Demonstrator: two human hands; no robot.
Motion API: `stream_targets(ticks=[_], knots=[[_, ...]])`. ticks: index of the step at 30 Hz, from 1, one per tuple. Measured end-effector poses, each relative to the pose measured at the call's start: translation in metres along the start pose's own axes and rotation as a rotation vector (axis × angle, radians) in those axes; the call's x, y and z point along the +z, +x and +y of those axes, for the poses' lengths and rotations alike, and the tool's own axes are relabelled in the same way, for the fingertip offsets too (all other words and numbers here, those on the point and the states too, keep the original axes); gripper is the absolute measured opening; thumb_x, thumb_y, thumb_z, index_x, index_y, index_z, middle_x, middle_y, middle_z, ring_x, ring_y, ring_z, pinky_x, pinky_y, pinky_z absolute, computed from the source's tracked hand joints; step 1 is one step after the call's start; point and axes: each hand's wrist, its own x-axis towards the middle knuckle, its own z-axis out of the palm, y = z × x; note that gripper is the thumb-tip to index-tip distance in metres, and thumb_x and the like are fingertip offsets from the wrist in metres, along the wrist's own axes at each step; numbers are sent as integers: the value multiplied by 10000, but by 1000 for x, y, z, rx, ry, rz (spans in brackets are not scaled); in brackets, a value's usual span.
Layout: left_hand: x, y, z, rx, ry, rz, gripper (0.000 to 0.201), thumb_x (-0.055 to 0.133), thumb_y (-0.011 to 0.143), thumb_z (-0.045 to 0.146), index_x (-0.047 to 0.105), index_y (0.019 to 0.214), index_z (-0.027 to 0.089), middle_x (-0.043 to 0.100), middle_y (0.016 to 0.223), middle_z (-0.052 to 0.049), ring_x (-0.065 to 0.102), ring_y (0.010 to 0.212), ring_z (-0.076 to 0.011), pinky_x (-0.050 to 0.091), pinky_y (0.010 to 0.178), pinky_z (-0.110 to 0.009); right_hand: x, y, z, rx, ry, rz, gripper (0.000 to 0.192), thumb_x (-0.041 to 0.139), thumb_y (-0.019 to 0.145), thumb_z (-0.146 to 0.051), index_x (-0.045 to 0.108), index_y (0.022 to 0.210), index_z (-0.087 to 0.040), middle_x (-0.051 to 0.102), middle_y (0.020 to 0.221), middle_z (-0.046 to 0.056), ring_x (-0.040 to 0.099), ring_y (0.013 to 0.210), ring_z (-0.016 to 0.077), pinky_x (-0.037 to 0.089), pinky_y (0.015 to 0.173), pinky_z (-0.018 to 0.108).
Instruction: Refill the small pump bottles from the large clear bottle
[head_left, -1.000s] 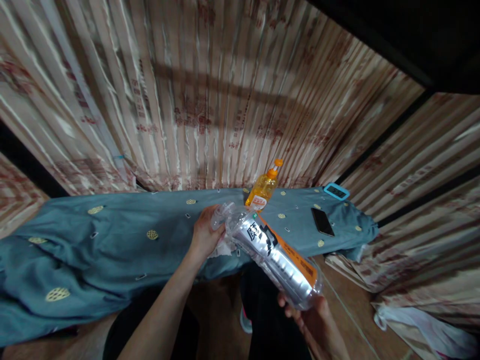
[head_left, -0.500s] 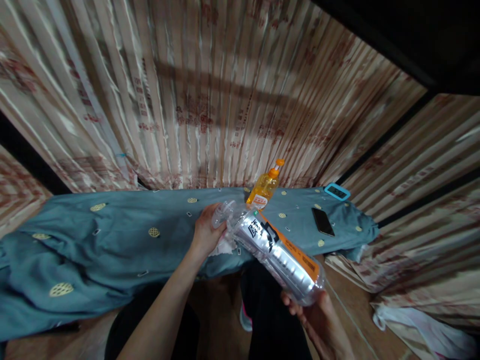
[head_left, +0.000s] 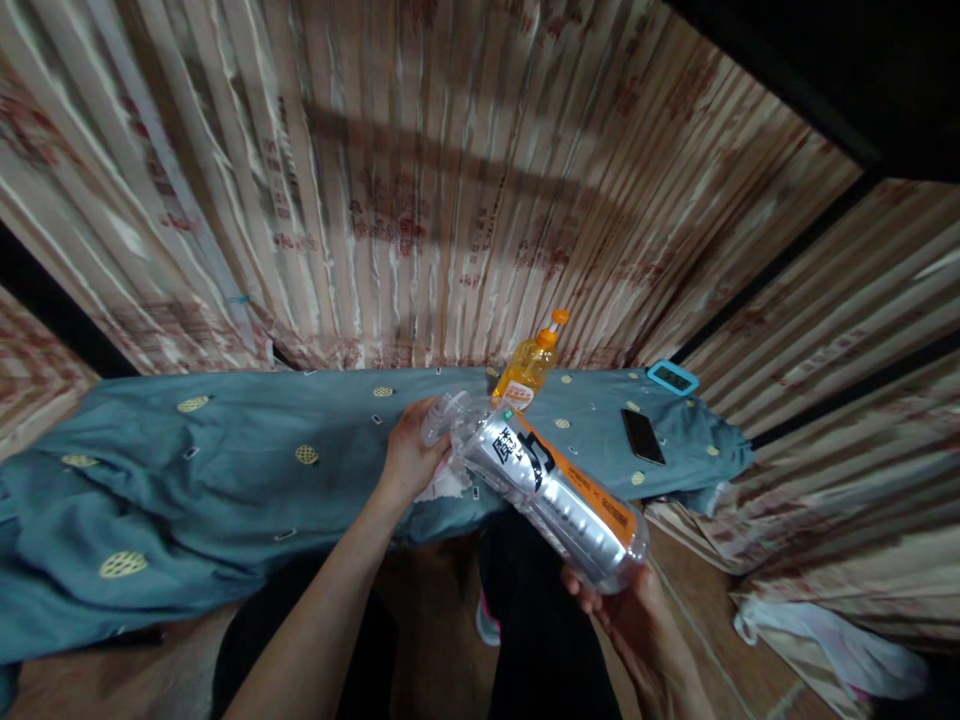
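Observation:
A large clear plastic bottle (head_left: 564, 497) with a silver and orange label is held tilted across the front of the cloth-covered surface, its base low at the right. My left hand (head_left: 409, 455) is closed at the clear neck end; some of its fingers are hidden behind the plastic. My right hand (head_left: 637, 615) grips the base from below, thumb on one side and fingers on the other. A crumpled white tissue (head_left: 450, 481) shows under the neck beside my left hand. Just behind the neck stands a pump bottle (head_left: 526, 368) of orange liquid.
A teal cloth (head_left: 247, 440) with pale yellow prints covers the long narrow surface. To the right lie a black phone (head_left: 643, 436) and a blue-framed digital clock (head_left: 673, 377). Pleated curtains (head_left: 420, 200) hang behind and at the right. White fabric (head_left: 832, 640) lies low at the right.
Both hands keep their hold on the bottle, which has hardly moved. The whole view has shifted slightly.

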Motion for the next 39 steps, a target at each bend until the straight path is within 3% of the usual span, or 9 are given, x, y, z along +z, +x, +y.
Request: stream_targets(ticks=[8, 18, 27, 35, 39], knots=[[1, 1, 0, 3, -25, -9, 404, 847, 935, 402, 832, 1309, 250, 897, 1319, -102, 846, 1265, -353, 692, 1142, -511, 8, -2, -5, -24, 27, 48, 635, 1195, 609, -671, 936, 998, -241, 930, 825, 59, 828, 620, 200, 658, 550, 239], [0, 0, -1, 16, -31, -21, 417, 831, 943, 389, 821, 1333, 243, 887, 1346, -108, 834, 1294, -350, 680, 1169, -507, 3, -5, -13, 11, 37, 3, 546, 1194, 684, -591, 966, 1033, -238, 973, 926, 84, 905, 730, 242, 753, 666, 277], [-1, 1, -4, 35, -42, 2, 419, 866, 911, 384, 829, 1307, 256, 902, 1305, -93, 855, 1246, -346, 702, 1121, -498, 23, -11, -16, -15, 60, 67, 511, 1208, 649, -591, 958, 938, -251, 967, 871, 30, 892, 654, 170, 727, 628, 174], [-1, 1, -2, 35, -34, 9, 423, 858, 916, 394, 832, 1312, 249, 902, 1297, -101, 856, 1240, -354, 703, 1113, -503, 25, -13, -14, -13, 88, 80, 579, 1217, 634, -582, 970, 1057, -273, 972, 889, 27, 886, 638, 165, 721, 595, 171], [-1, 2, -1, 37, -29, 3, 423, 854, 923, 412, 833, 1311, 246, 900, 1296, -105, 852, 1242, -357, 700, 1115, -505, 26, -13, -11, -20, 90, 88, 553, 1210, 637, -607, 966, 976, -244, 967, 874, 32, 880, 631, 144, 705, 600, 137]])
